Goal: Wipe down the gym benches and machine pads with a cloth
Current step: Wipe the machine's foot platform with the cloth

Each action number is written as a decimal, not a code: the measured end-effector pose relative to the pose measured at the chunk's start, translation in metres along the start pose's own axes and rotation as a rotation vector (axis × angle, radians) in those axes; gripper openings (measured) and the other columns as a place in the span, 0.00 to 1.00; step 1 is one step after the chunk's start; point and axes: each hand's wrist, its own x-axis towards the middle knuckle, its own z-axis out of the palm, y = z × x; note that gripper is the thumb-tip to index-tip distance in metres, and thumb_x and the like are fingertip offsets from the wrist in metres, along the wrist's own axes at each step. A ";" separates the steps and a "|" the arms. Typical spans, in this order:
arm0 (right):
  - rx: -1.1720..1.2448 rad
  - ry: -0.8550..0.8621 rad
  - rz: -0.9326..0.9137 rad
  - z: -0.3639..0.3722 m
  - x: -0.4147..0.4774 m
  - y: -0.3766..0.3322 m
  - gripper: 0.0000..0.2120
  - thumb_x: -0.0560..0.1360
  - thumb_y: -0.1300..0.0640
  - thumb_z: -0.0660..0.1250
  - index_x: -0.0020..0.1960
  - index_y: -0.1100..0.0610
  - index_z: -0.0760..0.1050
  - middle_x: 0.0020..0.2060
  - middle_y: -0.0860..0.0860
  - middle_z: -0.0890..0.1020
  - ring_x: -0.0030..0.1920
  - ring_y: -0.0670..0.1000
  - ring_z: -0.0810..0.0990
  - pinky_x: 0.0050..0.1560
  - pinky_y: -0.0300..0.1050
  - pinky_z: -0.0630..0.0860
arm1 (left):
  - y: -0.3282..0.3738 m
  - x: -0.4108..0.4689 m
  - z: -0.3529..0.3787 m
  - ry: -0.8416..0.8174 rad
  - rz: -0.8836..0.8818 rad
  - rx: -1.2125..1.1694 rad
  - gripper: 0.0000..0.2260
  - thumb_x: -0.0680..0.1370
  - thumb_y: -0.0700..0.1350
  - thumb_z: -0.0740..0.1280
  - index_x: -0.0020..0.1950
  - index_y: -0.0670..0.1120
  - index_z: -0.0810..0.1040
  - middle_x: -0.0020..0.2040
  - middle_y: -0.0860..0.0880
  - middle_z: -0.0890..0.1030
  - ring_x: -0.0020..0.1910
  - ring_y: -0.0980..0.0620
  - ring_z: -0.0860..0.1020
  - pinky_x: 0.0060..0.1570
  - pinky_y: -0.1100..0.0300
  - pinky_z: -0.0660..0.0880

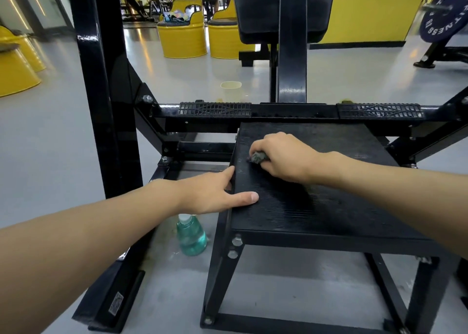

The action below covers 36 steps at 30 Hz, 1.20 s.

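On the black ribbed rubber-topped step platform (329, 194): small dark grey bunched cloth (257, 157), pressed to the far-left part of the top.
Right hand (286, 156): fingers curled tight round the cloth.
Left hand (215, 194): flat, fingers straight, bracing the platform's left edge, holds nothing.
Clear plastic bottle of teal liquid (191, 237): upright on the floor, just left of the platform.
Progress: likely mid-wipe; cleaned area not distinguishable.
Left to do: probably the black upholstered pad (255, 9) behind, other benches.

Black ribbed platform (316, 207) carries a bunched grey cloth (258, 157), gripped under the right hand (281, 156); the left hand (212, 194) rests on its left edge. Grey floor (50, 156), below the left hand, carries a green bottle (191, 235).
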 end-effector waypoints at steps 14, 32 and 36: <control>0.057 -0.161 -0.149 -0.003 0.001 -0.026 0.13 0.73 0.60 0.66 0.56 0.49 0.80 0.49 0.47 0.83 0.50 0.50 0.79 0.50 0.45 0.75 | 0.004 -0.006 0.000 -0.044 -0.051 0.047 0.39 0.74 0.73 0.58 0.79 0.57 0.54 0.56 0.58 0.79 0.54 0.56 0.76 0.54 0.63 0.67; 0.009 -0.156 -0.207 -0.002 -0.029 -0.031 0.13 0.74 0.59 0.66 0.57 0.50 0.77 0.48 0.51 0.79 0.50 0.55 0.78 0.51 0.50 0.74 | 0.002 0.004 0.004 0.220 0.109 0.075 0.22 0.85 0.39 0.53 0.80 0.43 0.59 0.81 0.49 0.54 0.79 0.57 0.50 0.66 0.79 0.44; 0.056 -0.162 -0.130 -0.009 -0.033 -0.012 0.15 0.75 0.59 0.67 0.59 0.47 0.78 0.51 0.49 0.81 0.53 0.53 0.78 0.56 0.50 0.74 | 0.000 0.008 0.006 0.236 0.077 0.086 0.23 0.85 0.39 0.51 0.81 0.42 0.56 0.82 0.48 0.51 0.80 0.55 0.49 0.67 0.75 0.43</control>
